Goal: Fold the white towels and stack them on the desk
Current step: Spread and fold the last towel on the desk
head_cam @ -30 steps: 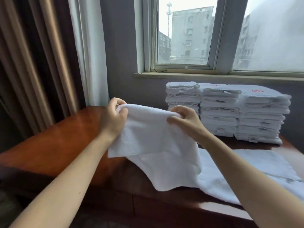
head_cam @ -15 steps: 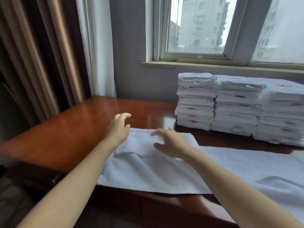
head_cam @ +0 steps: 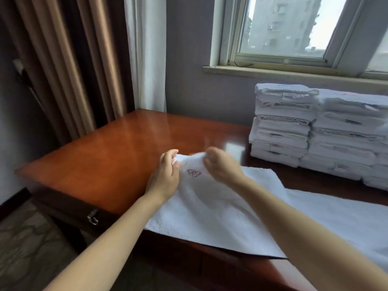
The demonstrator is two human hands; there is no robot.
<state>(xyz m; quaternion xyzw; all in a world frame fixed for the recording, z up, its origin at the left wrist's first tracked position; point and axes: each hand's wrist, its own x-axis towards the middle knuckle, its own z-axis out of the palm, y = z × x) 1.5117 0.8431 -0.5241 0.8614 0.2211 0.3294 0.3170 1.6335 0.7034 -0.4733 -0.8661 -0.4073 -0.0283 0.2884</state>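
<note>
A white towel (head_cam: 210,213) with a small red embroidered mark lies across the near part of the brown wooden desk (head_cam: 117,156). My left hand (head_cam: 165,175) pinches the towel's far left corner. My right hand (head_cam: 222,166) grips the far edge just to the right of the mark, and the edge is lifted a little off the desk. Stacks of folded white towels (head_cam: 315,131) stand at the back right, under the window.
More white cloth (head_cam: 346,223) spreads over the desk to the right of my arms. Brown curtains (head_cam: 69,59) and a white sheer hang at the left. A windowsill (head_cam: 294,74) runs above the stacks. The desk's left edge drops to a patterned floor.
The towel was held up, then laid flat on the desk with both hands open over it. Now both hands have closed on its far edge and raised it slightly.
</note>
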